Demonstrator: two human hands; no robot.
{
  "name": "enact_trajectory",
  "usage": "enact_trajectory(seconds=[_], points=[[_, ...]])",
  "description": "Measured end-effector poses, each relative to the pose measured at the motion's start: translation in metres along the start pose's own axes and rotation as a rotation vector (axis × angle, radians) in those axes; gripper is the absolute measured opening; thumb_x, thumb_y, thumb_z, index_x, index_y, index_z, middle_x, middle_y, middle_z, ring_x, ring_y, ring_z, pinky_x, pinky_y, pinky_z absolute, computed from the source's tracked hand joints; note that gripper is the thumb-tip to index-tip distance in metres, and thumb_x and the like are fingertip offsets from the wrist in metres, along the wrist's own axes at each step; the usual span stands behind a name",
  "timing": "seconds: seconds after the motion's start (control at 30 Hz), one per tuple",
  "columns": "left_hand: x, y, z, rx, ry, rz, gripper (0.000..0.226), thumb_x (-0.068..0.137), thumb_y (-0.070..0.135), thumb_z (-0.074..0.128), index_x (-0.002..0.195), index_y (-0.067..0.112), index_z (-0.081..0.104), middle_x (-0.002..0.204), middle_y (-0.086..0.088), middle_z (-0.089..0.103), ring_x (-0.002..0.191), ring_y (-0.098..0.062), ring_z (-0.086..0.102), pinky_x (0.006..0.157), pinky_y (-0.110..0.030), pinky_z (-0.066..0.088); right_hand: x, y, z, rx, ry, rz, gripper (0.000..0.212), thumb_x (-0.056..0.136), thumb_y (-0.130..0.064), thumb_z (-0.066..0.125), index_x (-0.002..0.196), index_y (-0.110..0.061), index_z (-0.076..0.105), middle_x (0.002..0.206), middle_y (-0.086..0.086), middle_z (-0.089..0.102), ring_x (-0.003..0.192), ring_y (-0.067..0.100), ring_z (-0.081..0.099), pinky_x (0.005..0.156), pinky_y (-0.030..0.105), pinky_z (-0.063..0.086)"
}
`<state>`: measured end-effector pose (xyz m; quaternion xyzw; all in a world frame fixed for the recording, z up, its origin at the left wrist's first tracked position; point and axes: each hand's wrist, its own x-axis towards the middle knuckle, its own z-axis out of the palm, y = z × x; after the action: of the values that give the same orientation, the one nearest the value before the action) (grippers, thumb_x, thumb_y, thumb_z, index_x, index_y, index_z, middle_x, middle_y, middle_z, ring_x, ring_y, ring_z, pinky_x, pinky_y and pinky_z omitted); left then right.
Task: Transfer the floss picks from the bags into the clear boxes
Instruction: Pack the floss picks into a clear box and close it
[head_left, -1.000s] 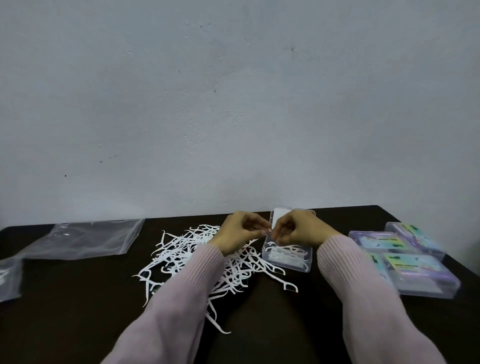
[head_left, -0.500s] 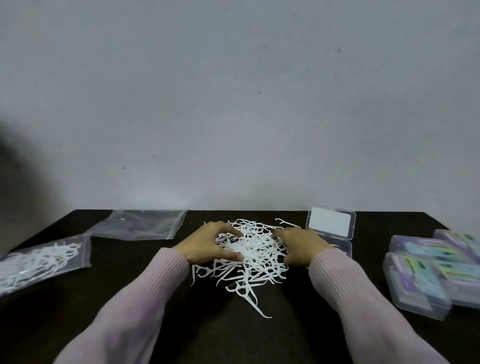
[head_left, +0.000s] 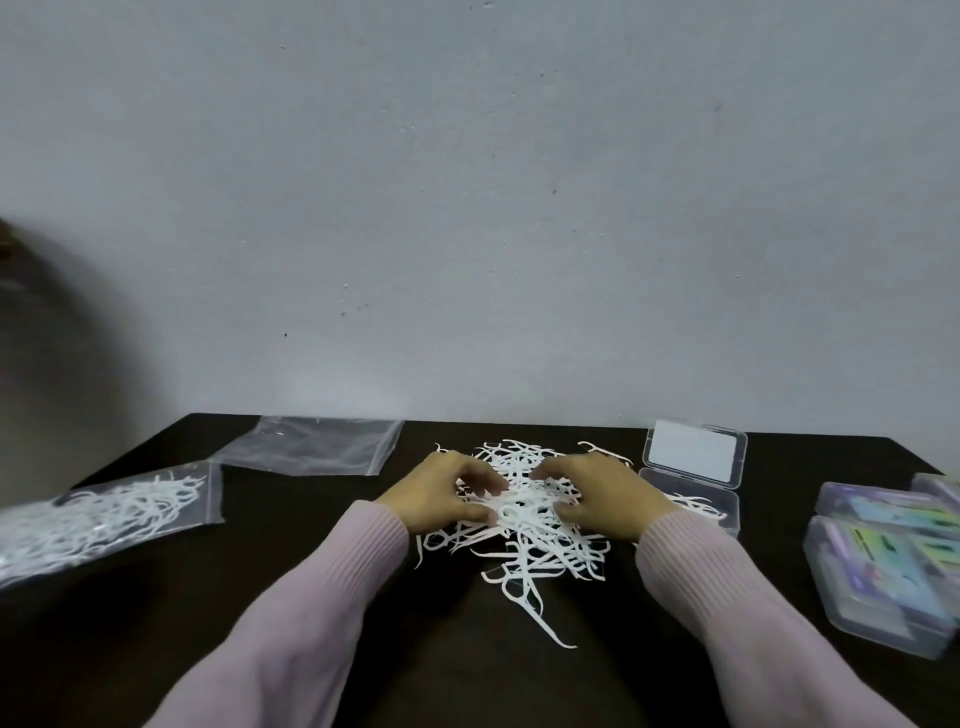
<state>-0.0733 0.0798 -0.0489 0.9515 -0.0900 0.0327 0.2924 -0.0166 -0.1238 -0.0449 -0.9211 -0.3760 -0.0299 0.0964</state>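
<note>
A loose pile of white floss picks (head_left: 530, 545) lies on the dark table (head_left: 156, 649) in front of me. My left hand (head_left: 441, 496) and my right hand (head_left: 608, 496) sit on the pile's far part, fingers curled into it and closing on picks from both sides. Just right of my right hand stands an open clear box (head_left: 722, 512) with a few picks inside, its lid (head_left: 693, 452) raised behind it. At the left edge lies a zip bag (head_left: 104, 514) filled with floss picks.
An empty clear bag (head_left: 311, 447) lies flat at the back left. Several closed boxes with coloured labels (head_left: 883, 566) are stacked near the table's right edge. A grey wall rises right behind the table.
My hands left the open box and moved left onto the pile, where they now gather picks. The view has swung left, bringing the filled bag into sight.
</note>
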Motion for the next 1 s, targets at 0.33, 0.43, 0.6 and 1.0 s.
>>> enact_trajectory(seconds=[0.33, 0.43, 0.6, 1.0], points=[[-0.001, -0.008, 0.002, 0.16, 0.106, -0.002, 0.021, 0.079, 0.019, 0.073, 0.1, 0.023, 0.073, 0.1, 0.009, 0.071, 0.093, -0.004, 0.061, 0.088, -0.025, 0.048, 0.0, -0.008, 0.009, -0.284, 0.153, -0.089, 0.025, 0.09, -0.038, 0.054, 0.113, -0.028, 0.058, 0.12, -0.011, 0.06, 0.116, 0.009, 0.048, 0.106, 0.036, 0.017], [-0.001, -0.009, 0.003, 0.187, 0.126, 0.003, 0.021, 0.08, 0.023, 0.073, 0.101, 0.025, 0.072, 0.103, 0.012, 0.07, 0.099, -0.002, 0.061, 0.091, -0.024, 0.046, 0.0, -0.009, 0.008, -0.309, 0.176, -0.106, 0.025, 0.092, -0.039, 0.051, 0.113, -0.027, 0.059, 0.12, -0.01, 0.06, 0.117, 0.011, 0.047, 0.108, 0.037, 0.015], [-0.001, -0.007, 0.005, 0.246, 0.169, 0.028, 0.019, 0.082, 0.025, 0.071, 0.101, 0.022, 0.073, 0.099, 0.008, 0.071, 0.092, -0.005, 0.063, 0.086, -0.025, 0.049, -0.002, -0.004, 0.006, -0.217, 0.305, -0.154, 0.02, 0.089, -0.032, 0.058, 0.105, -0.023, 0.067, 0.109, -0.007, 0.065, 0.108, 0.017, 0.056, 0.099, 0.035, 0.024], [-0.002, -0.007, -0.001, 0.136, 0.389, -0.007, 0.019, 0.083, 0.029, 0.07, 0.099, 0.019, 0.073, 0.095, 0.005, 0.072, 0.086, -0.005, 0.064, 0.086, -0.028, 0.053, -0.004, 0.002, -0.01, -0.042, 0.464, -0.079, 0.022, 0.09, -0.033, 0.057, 0.108, -0.023, 0.065, 0.098, -0.007, 0.07, 0.09, 0.015, 0.062, 0.094, 0.026, 0.028]])
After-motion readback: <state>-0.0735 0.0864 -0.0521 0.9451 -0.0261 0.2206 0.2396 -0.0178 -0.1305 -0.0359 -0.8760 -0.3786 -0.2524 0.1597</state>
